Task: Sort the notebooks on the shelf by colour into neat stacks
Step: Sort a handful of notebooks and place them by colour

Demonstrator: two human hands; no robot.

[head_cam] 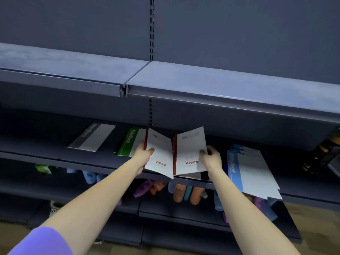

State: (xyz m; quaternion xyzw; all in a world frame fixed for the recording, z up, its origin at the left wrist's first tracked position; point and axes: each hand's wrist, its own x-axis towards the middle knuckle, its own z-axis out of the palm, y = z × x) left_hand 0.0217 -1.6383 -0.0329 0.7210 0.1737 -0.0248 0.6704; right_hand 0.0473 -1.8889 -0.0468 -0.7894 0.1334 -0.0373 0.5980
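Here each hand, left [145, 152] and right [211, 157], pinches one thin, flat red-spined notebook [160, 155] [190, 151], long axis pointing into the shelf [82, 159].

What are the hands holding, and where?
Each holds a red-spined notebook: the left hand grips one by its spine edge, the right hand grips the other by its right edge.

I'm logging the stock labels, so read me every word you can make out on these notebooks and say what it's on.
"NoteBook": spine strip of the grey notebook.
"NoteBook": green strip of the green notebook.
"NoteBook": blue strip of the top blue notebook.
Red print on both held red-spined notebooks, left and right: too blurred to read.
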